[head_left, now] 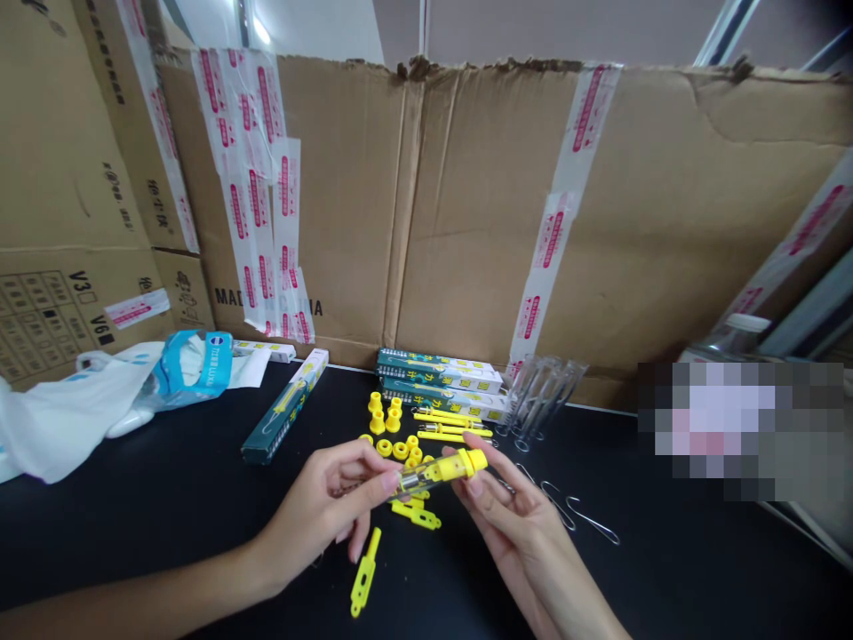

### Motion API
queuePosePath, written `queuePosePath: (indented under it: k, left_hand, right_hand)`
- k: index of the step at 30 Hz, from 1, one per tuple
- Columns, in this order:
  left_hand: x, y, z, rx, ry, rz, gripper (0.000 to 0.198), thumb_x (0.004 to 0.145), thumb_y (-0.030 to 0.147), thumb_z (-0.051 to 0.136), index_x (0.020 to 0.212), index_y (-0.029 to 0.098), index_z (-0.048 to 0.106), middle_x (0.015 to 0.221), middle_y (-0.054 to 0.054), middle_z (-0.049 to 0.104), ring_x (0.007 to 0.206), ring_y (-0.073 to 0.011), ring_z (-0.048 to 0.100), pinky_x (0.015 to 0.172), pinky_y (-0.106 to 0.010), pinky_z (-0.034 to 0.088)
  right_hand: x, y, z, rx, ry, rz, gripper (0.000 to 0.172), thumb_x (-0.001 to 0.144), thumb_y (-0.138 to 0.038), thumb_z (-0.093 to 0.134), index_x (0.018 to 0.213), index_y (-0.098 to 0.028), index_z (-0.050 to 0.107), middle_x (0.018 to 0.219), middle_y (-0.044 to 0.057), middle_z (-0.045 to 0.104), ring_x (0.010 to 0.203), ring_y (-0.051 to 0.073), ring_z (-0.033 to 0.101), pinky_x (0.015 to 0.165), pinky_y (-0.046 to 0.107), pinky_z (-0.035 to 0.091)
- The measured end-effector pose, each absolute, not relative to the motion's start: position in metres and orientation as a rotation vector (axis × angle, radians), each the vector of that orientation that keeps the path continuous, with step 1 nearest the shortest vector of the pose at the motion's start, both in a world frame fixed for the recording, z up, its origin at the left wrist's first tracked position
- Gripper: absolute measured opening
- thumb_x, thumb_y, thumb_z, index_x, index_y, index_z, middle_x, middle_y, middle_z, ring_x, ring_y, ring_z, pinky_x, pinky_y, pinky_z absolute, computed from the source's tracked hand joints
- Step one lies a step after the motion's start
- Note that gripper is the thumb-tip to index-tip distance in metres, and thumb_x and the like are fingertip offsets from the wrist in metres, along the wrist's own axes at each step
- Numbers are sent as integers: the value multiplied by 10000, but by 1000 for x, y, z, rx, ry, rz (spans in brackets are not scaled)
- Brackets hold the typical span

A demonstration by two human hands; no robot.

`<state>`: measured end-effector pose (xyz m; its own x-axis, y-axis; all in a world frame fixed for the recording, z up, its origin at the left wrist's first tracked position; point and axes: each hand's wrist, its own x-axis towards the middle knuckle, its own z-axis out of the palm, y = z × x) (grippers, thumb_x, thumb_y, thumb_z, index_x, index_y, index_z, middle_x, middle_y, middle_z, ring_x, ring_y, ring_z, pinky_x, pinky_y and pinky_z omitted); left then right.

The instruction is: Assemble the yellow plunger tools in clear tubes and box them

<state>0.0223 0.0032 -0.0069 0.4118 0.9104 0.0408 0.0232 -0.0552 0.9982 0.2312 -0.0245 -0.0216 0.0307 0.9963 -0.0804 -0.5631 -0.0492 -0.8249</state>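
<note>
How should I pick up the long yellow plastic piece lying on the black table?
Pinch its slim upper stem from above, using the left hand, which is nearest. Put thumb and finger on the long edges. It lies flat, and the stem is narrower than the bottom end, so it should lift easily.

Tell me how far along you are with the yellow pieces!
Looks done: one clear tube has a yellow cap on it. In hand: that tube, held by your left hand and right hand. Left: loose yellow caps, yellow clips and more clear tubes on the black table.
</note>
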Motion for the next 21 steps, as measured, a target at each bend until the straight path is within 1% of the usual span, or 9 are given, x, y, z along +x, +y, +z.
queuePosePath:
  k: [3, 6, 10, 12, 14, 16, 18, 20, 21]
  left_hand:
    - [22, 2, -5, 1441, 895, 912, 423, 830, 554, 672, 810, 147, 560, 850, -64, 717, 332, -23, 495, 346, -159, 240]
    - [22, 0, -3, 1436, 904, 913, 434, 819, 566, 679, 800, 147, 564, 792, -36, 694, 335, -29, 499, 347, -161, 234]
    - [22, 0, -3, 1437, 905, 915, 447, 809, 581, 681, 792, 149, 564, 761, -25, 684, 329, -33, 495, 343, -165, 228]
    - [22, 1, -4, 1435, 900, 919, 436, 813, 570, 684, 796, 150, 567, 770, -27, 689, 330, -29, 495, 344, -161, 229]
    - [22, 1, -4, 1434, 891, 922, 424, 819, 557, 685, 797, 151, 568, 778, -30, 695, 329, -24, 492, 344, -156, 229]
    - [22, 1, -5, 1436, 884, 930, 414, 827, 548, 682, 796, 152, 567, 783, -32, 700, 326, -21, 489, 342, -153, 228]
    - [22, 1, -5, 1437, 874, 935, 406, 831, 539, 683, 797, 152, 564, 803, -38, 708, 324, -17, 485, 339, -150, 231]
    - [22, 1, -6, 1435, 866, 936, 402, 832, 532, 685, 802, 151, 562, 838, -49, 718, 321, -12, 481, 336, -147, 235]
    - [22, 1, -6, 1433, 864, 935, 401, 833, 530, 685, 803, 150, 560, 853, -55, 722, 320, -11, 479, 334, -146, 235]
  right_hand:
    - [232, -23, -24, -838, -693, 1445, 455, 638, -270, 914, 1060, -226, 751, 966, 33, 774, 1008, 192, 704, 963, 290, 532]
    - [233, -22, -23, -834, -745, 1444, 406, 646, -278, 909, 1014, -206, 754, 1008, 55, 775, 1023, 207, 702, 946, 291, 540]
    - [231, -24, -20, -838, -763, 1426, 290, 649, -298, 908, 847, -199, 721, 966, 50, 785, 978, 193, 715, 938, 271, 530]
    - [229, -26, -19, -839, -728, 1396, 282, 638, -292, 912, 763, -206, 674, 915, 36, 787, 955, 192, 720, 928, 278, 533]
    - [228, -26, -19, -841, -716, 1378, 291, 633, -287, 913, 734, -207, 653, 874, 28, 781, 928, 194, 724, 927, 290, 533]
    - [228, -26, -19, -835, -721, 1372, 303, 634, -281, 913, 825, -218, 687, 815, 7, 766, 894, 182, 721, 933, 292, 525]
    - [228, -26, -20, -820, -730, 1376, 428, 641, -274, 911, 1018, -248, 709, 737, -27, 736, 854, 164, 710, 929, 284, 520]
    - [229, -25, -20, -817, -742, 1389, 539, 645, -272, 910, 1140, -264, 697, 739, -29, 731, 849, 160, 701, 907, 277, 526]
    - [229, -25, -20, -824, -747, 1390, 531, 645, -277, 909, 1136, -255, 708, 778, -14, 743, 861, 163, 699, 897, 275, 529]
